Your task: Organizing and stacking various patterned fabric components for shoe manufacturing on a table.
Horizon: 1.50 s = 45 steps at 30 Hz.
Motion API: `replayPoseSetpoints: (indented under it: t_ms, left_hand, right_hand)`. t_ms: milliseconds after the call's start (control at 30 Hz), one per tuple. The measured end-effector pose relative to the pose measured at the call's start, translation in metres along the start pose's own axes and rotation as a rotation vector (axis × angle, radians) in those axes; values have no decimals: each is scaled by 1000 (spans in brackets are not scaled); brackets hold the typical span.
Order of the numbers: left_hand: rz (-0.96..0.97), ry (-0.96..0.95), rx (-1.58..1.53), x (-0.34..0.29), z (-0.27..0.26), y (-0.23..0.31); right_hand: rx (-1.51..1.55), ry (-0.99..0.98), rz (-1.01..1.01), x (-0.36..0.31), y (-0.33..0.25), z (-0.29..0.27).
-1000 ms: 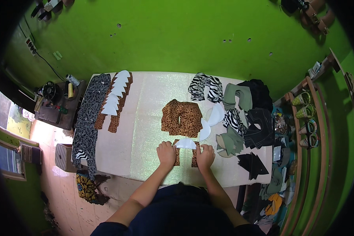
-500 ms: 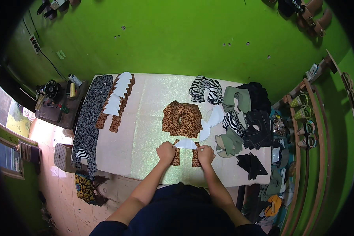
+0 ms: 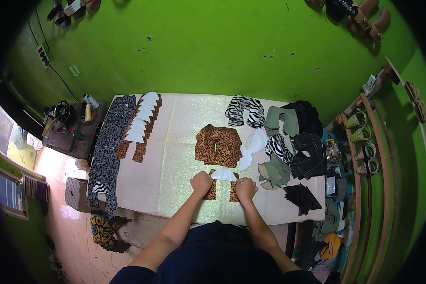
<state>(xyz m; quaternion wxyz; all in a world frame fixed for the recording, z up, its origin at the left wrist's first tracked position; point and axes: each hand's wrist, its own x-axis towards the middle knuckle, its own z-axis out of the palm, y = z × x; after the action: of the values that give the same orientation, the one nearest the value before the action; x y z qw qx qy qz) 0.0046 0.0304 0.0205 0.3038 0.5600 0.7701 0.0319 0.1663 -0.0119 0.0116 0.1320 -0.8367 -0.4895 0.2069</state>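
Observation:
On the table in front of me lies a U-shaped leopard-print piece (image 3: 234, 193), its two legs toward me. A white half-moon piece (image 3: 224, 174) covers its curved far end. My left hand (image 3: 201, 183) is closed at the left side of the two pieces, with fingers curled over the edge. At the right side my right hand (image 3: 245, 188) is closed too, pressed down on the edge; its fingertips are partly hidden. Just beyond lies a pile of leopard-print pieces (image 3: 208, 146), with loose white half-moon pieces (image 3: 244, 158) to its right.
Leopard-print strips topped with overlapping white pieces (image 3: 142, 120) lie at the left, beside dark patterned fabric (image 3: 111, 151). Zebra-print (image 3: 245, 111), olive (image 3: 275, 173) and black pieces (image 3: 309, 156) lie at the right. A sewing machine (image 3: 66, 113) stands left; a shoe rack (image 3: 364, 142) stands right.
My right hand has turned slightly and its fingers have curled in more over the white piece's right end. My left hand has hardly moved. The whole view has shifted a little.

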Motion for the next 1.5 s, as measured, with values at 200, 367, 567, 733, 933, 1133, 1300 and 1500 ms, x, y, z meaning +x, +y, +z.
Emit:
replayPoseSetpoints:
  t_ms: [200,367,567,733,933,1133,1300,1500]
  left_hand:
    - [127,152,81,-13,0,-5]
    - [160,162,48,-12,3,-9]
    - [192,163,22,-15,1,-12]
    - [197,122,-7,-13,0,-9]
    - [446,209,-407,-12,-5,-30]
    - [315,-412,-1203,-12,-25,-33]
    - [198,-415,-1195,-21,-36,-46]
    - [123,-297,-1303,-22,-46,-74]
  right_hand:
    - [-108,205,-320,-6,5,7]
    - [492,-55,-206,-9,1,6]
    - [690,16,-74,7,3,12]
    - [760,-93,-111,15,6,13]
    - [604,-154,-453,-8,-33,-43]
    - [674,-272,-548,0,-33,-59]
    - [750,-260,-426,-4,-42,-62]
    - [1099,-432,-194,-13,-45,-18]
